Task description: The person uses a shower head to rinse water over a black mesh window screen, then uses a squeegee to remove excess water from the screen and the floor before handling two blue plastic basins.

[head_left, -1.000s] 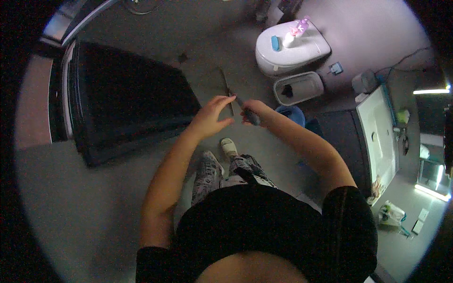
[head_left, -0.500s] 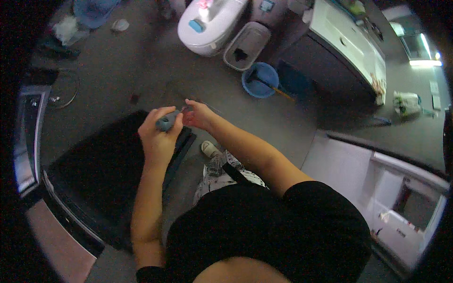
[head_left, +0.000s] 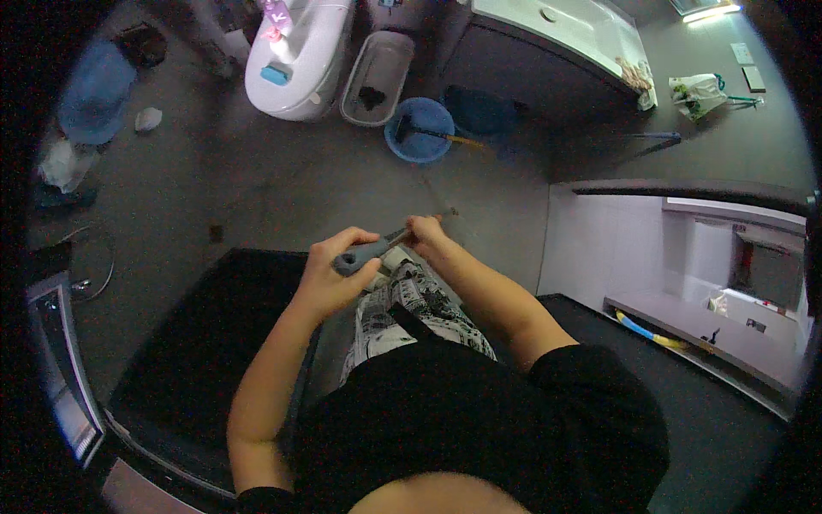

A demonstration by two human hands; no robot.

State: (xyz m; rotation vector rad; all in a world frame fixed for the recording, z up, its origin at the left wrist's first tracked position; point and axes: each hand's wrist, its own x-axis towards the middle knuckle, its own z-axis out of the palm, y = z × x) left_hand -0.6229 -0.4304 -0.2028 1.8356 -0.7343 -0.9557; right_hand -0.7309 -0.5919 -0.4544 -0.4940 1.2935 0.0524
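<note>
A pole with a grey grip (head_left: 366, 253) is held in front of me, tilted away to the right. My left hand (head_left: 330, 278) wraps round the grip, and the holed end pokes out between thumb and fingers. Further along the thin shaft (head_left: 399, 237), my right hand (head_left: 422, 231) is closed on it. A short, pale piece shows past the right hand, against the grey floor (head_left: 497, 201); its far end is too dim to make out.
Ahead stand a white toilet (head_left: 295, 90) with bottles and a blue block on it, a grey-white bin (head_left: 349, 90) and a blue basin (head_left: 419, 154) holding a brush. A dark bench-like block (head_left: 205, 334) is at left, a washbasin cabinet (head_left: 531, 77) far right, a doorway (head_left: 634, 257) at right.
My view has turned right, and both hands have come lower and to the right in it. The right hand, fingers partly extended before, is now closed round the shaft. The left keeps its grip.
</note>
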